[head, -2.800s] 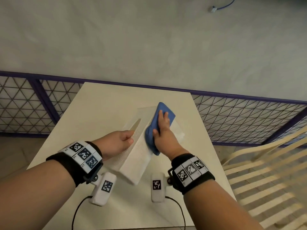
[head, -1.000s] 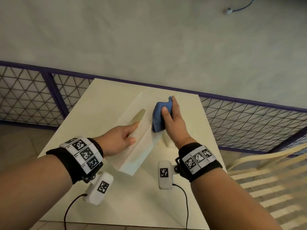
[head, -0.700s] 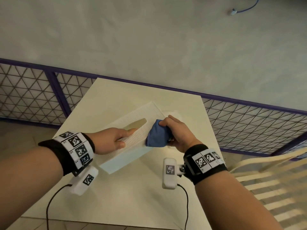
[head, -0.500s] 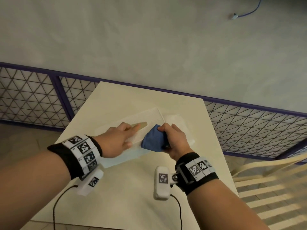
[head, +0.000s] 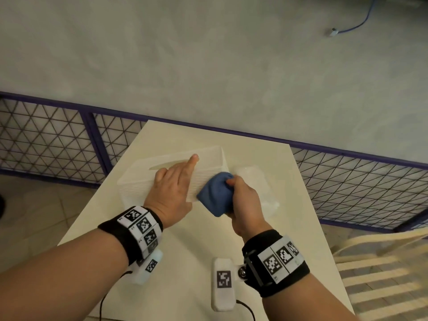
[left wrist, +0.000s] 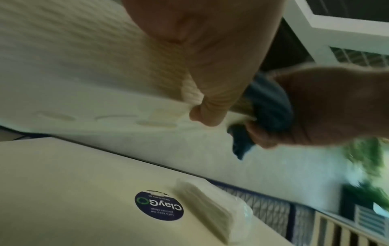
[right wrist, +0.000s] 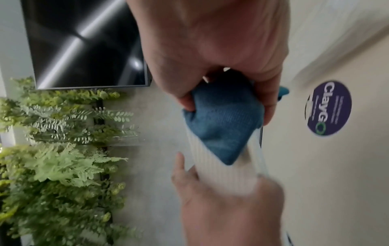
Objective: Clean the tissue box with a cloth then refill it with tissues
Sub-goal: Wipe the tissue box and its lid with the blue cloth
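A white ribbed tissue box [head: 136, 184] lies on the cream table [head: 185, 262] with its slot facing up. My left hand [head: 171, 181] holds it, fingers stretched over the top and thumb [left wrist: 208, 116] hooked against the near side. My right hand [head: 245, 200] grips a bunched blue cloth [head: 213, 195] and presses it against the box's near right corner. The right wrist view has the cloth [right wrist: 223, 119] on the ribbed box [right wrist: 227, 173]. A pack of tissues [head: 254, 181] in clear wrap lies just right of the box, partly hidden by my right hand.
A round purple sticker [left wrist: 158, 205] is on the table beside the tissue pack [left wrist: 202, 208]. A purple mesh fence [head: 46, 144] runs behind the table. A slatted cream chair [head: 382, 262] stands at the right. Plants [right wrist: 52, 149] and a dark screen [right wrist: 84, 41] are on the wall.
The box, tilted up on its edge earlier, now lies flat with the slot up. My left hand has moved onto its top. The cloth went from the upper face to the near right corner.
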Tool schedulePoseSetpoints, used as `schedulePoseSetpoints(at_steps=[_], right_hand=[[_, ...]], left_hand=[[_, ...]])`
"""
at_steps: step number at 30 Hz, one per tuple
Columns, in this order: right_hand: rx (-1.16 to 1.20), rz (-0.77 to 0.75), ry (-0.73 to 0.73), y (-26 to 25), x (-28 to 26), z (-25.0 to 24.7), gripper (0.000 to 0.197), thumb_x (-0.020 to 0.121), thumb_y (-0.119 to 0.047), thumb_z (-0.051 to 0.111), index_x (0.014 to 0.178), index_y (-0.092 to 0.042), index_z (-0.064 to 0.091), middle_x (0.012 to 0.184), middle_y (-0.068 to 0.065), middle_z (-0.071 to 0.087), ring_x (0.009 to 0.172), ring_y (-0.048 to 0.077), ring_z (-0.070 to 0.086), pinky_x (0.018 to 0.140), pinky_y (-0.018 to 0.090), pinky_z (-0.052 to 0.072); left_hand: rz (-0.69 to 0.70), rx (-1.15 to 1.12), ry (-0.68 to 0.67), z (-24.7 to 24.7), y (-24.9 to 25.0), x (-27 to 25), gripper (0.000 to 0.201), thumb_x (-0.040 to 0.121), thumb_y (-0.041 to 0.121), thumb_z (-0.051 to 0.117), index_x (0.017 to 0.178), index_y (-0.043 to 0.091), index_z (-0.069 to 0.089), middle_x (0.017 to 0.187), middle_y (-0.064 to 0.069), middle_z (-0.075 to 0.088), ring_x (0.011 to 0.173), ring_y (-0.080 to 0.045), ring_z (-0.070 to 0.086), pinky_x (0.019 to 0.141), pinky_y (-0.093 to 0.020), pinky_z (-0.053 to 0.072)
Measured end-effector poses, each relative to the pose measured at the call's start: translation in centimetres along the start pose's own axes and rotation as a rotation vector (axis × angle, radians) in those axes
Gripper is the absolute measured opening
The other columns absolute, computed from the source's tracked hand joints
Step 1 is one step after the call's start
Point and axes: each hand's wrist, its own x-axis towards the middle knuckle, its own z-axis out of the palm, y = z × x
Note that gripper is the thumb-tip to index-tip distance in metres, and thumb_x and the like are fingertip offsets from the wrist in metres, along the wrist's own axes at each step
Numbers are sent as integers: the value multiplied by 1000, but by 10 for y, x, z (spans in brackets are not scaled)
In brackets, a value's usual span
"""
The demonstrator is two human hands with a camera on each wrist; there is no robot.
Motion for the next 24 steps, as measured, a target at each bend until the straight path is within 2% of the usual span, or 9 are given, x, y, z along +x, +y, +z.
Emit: schedulePoseSetpoints(at_steps=[5, 9, 11, 13, 15, 17, 19, 22, 24], right_hand=[[102, -151, 65, -7, 9, -28, 22, 87, -22, 50, 100, -14, 65, 105, 1, 69, 101, 19, 61, 91, 35, 46], [207, -328, 24, -32, 10, -33, 39, 77, -35, 54, 106, -10, 60, 102, 8, 66, 96, 20, 62, 85, 39, 51], [73, -401, -26, -35, 2, -13, 38, 76, -40, 52, 103, -14, 58, 104, 5, 64, 98, 19, 60, 81, 34, 48], [-322, -567, -19, -26, -9, 11, 44, 82, -49, 44, 116, -22, 57, 128, 5, 58, 117, 23, 55, 97, 39, 44], [-765, -700, -57, -11, -10, 21, 49, 91, -57, 33, 133, -36, 44, 153, -5, 33, 142, 26, 25, 116, 48, 19], [-974, -642, -96, -9, -4, 15, 52, 96, -58, 25, 145, -41, 24, 160, -12, 14, 148, 26, -7, 115, 54, -7], [-1014, -511, -55, -14, 7, 1, 56, 96, -57, 19, 149, -38, 13, 161, -10, 9, 147, 27, -15, 114, 56, -14], [-917, -417, 9, -18, 17, 0, 61, 98, -54, 18, 150, -21, 20, 159, 3, 19, 149, 26, -3, 119, 52, -3], [-810, -499, -20, -15, 5, 12, 62, 98, -51, 28, 149, -15, 23, 157, 8, 25, 147, 25, 13, 120, 44, 12]], left_hand=[[-61, 49, -29, -21, -12, -2, 88, 53, 29, 71, 134, 36, 38, 128, 15, 52, 119, -12, 31, 83, -29, 13], [-86, -21, 31, -25, -18, -3, 82, 56, 26, 70, 131, 31, 37, 128, 10, 53, 114, -12, 41, 89, -28, 15], [-58, -76, 61, -23, -15, -1, 75, 58, 21, 72, 127, 25, 41, 124, 3, 56, 113, -18, 50, 95, -30, 24], [-78, -152, 81, -22, -7, 1, 64, 63, 17, 71, 122, 20, 45, 113, -1, 59, 105, -22, 55, 91, -33, 38], [-152, -202, 84, -21, -3, -1, 58, 67, 18, 70, 120, 21, 46, 111, 0, 58, 104, -22, 54, 80, -34, 45], [-178, -220, 87, -20, -6, -6, 59, 68, 19, 70, 121, 22, 45, 114, 1, 56, 107, -20, 51, 75, -35, 48], [-161, -220, 85, -21, -10, -11, 60, 67, 19, 71, 121, 23, 44, 114, 1, 55, 109, -18, 48, 73, -38, 50], [-165, -243, 92, -24, -12, -12, 62, 66, 18, 72, 122, 23, 44, 115, 1, 55, 110, -18, 46, 76, -39, 50], [-172, -254, 87, -24, -13, -9, 66, 67, 19, 72, 126, 26, 44, 119, 1, 54, 112, -19, 46, 80, -40, 50]])
